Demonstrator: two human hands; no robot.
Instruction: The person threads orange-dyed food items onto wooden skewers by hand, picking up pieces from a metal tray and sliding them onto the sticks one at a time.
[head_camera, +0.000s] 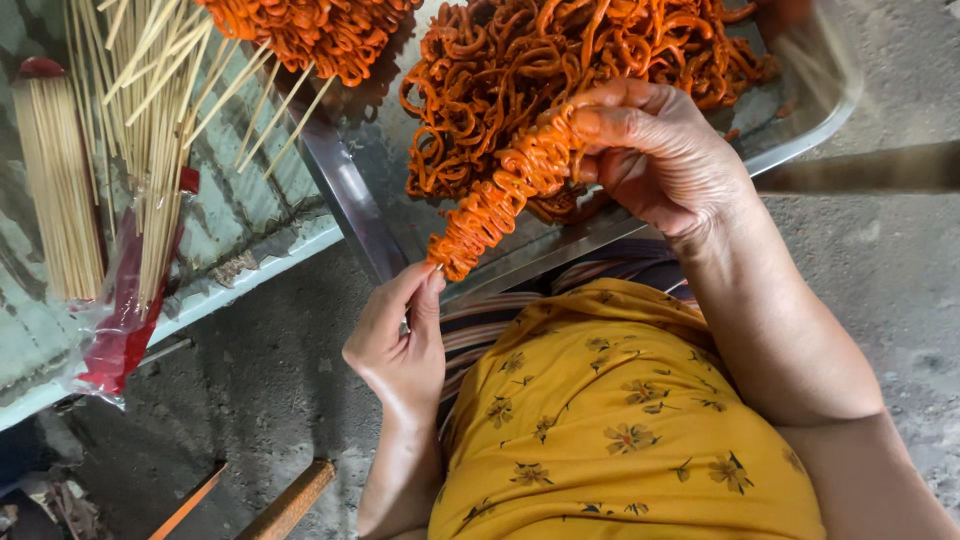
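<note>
1. Two bare hands work over a big metal tray full of orange noodle strips.
2. The right hand is curled shut around the top of a skewer of wound strips. Its fingers press the orange coils together.
3. The skewer slants down to the left, from the right hand toward the left hand. It hangs just above the near rim of the tray.
4. The left hand is closed in a pinch. Its thumb and fingers squeeze the thin stick end that pokes out below the coils.
5. The loose orange strips lie in a tangled heap in the tray, just behind the right hand.
6. More filled skewers lie at the top, with their bare stick ends pointing down and left.
7. A bunch of plain wooden sticks lies at the far left on a pale board.
8. More plain sticks sit beside them in a clear and red plastic bag.
9. The person wears a yellow top with small flowers.
10. The ground below is grey and rough.
</note>
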